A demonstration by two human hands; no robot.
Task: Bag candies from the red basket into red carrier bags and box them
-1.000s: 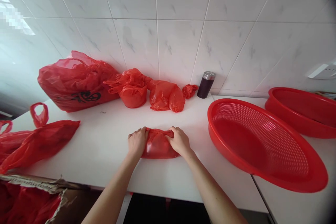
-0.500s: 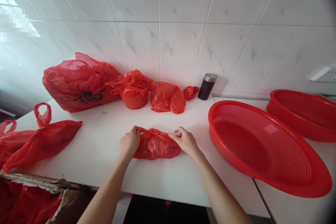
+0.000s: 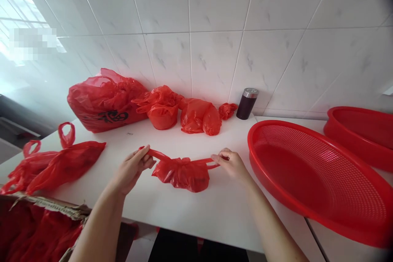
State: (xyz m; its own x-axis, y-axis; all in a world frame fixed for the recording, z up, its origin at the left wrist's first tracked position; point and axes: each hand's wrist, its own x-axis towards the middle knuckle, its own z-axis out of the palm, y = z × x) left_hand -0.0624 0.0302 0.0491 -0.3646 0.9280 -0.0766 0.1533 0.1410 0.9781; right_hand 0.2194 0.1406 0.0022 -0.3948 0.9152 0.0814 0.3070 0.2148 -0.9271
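A small filled red plastic bag [image 3: 184,175] lies on the white table in front of me, gathered at its top. My left hand [image 3: 132,168] pinches one of its handles and draws it out to the left. With thumb and fingers, my right hand [image 3: 230,161] grips the other handle, pulled out to the right. Both handles are stretched taut and the bag's body sits between the hands. What is inside the bag cannot be made out through the plastic.
Along the tiled wall stand a large red bag [image 3: 106,104], a knotted bag [image 3: 162,112], another filled bag [image 3: 199,116] and a dark flask [image 3: 247,104]. Red baskets [image 3: 294,172] occupy the right. Tied bags [image 3: 69,163] and a cardboard box [image 3: 61,208] of red plastic are at left.
My hands have moved apart, stretching the handles out to both sides and cinching the bag's top. The camera view has shifted slightly to the left.
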